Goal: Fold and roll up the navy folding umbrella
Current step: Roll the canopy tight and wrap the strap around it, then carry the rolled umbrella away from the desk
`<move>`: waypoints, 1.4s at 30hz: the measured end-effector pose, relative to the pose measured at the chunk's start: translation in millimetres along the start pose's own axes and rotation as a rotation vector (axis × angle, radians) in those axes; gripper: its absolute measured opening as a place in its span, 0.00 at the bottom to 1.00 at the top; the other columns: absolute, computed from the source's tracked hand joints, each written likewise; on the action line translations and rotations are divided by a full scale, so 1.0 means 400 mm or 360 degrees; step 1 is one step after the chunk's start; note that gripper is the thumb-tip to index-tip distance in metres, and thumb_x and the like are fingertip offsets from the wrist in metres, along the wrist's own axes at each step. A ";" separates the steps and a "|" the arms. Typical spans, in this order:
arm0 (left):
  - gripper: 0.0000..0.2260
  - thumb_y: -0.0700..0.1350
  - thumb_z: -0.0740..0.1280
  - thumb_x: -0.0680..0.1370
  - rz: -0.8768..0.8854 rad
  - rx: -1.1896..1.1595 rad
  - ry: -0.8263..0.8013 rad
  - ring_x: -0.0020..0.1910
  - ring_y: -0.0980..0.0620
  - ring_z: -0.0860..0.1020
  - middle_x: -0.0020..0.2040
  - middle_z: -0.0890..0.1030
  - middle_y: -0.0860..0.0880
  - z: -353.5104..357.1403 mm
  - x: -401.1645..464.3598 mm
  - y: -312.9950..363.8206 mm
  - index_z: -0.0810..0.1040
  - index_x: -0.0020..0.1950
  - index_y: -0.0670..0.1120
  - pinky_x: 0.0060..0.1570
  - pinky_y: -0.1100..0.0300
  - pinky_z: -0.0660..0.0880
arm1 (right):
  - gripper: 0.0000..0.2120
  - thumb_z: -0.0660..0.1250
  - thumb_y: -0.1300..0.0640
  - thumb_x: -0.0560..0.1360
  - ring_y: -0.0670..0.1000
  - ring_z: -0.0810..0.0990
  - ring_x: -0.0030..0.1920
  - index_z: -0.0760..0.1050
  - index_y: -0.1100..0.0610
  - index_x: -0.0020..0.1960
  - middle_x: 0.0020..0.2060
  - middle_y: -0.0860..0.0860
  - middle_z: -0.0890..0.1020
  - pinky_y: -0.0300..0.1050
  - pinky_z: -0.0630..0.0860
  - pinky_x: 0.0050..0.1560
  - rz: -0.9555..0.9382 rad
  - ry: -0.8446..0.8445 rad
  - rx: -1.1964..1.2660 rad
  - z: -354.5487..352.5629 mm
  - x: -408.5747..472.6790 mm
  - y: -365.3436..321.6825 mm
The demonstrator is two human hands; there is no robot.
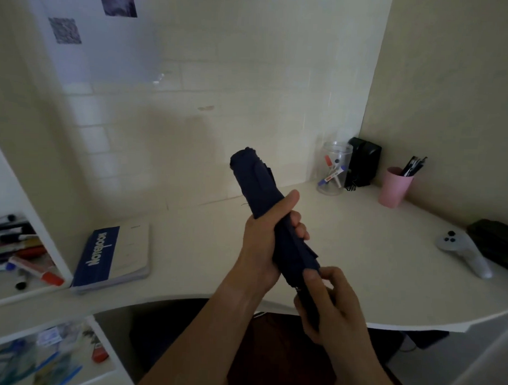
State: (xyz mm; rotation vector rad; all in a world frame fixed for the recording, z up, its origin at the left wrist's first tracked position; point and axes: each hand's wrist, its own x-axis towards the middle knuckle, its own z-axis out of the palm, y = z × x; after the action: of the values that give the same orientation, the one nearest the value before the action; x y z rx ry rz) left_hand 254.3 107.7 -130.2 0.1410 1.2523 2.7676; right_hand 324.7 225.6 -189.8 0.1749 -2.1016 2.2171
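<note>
White desk (360, 253) curves along a pale tiled wall, with shelves of markers (23, 250) at nine o'clock and a blue-and-white notebook (112, 256) lying flat beside them. At centre, the navy umbrella (258, 186) is rolled tight, held above the desk and tilted toward eleven o'clock. The left hand (262, 244) wraps fully around its middle, thumb up along the fabric. At five o'clock the right hand (329, 307) closes around the handle end. A clear jar (334, 169), pink cup (395, 187) and grey controller (464, 251) sit toward two and three o'clock.
</note>
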 end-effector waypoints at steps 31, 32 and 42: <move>0.11 0.46 0.74 0.68 0.1549 0.2975 -0.0509 0.25 0.49 0.64 0.28 0.75 0.49 0.105 -0.122 -0.215 0.72 0.40 0.47 0.28 0.59 0.58 | 0.29 0.80 0.49 0.64 0.50 0.85 0.50 0.76 0.50 0.63 0.56 0.51 0.81 0.47 0.85 0.44 -0.0047 0.0637 -0.0655 -0.355 -0.230 -0.282; 0.11 0.48 0.74 0.68 0.1595 0.2980 -0.0563 0.26 0.49 0.65 0.30 0.77 0.49 0.128 -0.130 -0.231 0.72 0.41 0.47 0.29 0.59 0.59 | 0.27 0.81 0.51 0.62 0.51 0.85 0.48 0.79 0.53 0.59 0.54 0.53 0.82 0.45 0.85 0.42 -0.0030 0.0658 -0.0719 -0.386 -0.256 -0.278; 0.19 0.61 0.67 0.73 0.1605 0.3030 -0.1541 0.41 0.48 0.81 0.48 0.82 0.53 0.367 -0.208 -0.486 0.72 0.59 0.53 0.36 0.57 0.65 | 0.30 0.71 0.36 0.71 0.44 0.77 0.59 0.68 0.41 0.69 0.61 0.42 0.78 0.43 0.76 0.59 0.0022 0.0628 -0.2219 -0.721 -0.546 -0.157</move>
State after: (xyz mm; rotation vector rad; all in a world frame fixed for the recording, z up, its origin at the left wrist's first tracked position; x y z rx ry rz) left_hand 365.4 333.7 -183.5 2.0637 2.9240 0.1501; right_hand 541.9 521.4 -172.9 -0.3336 -2.7274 0.3244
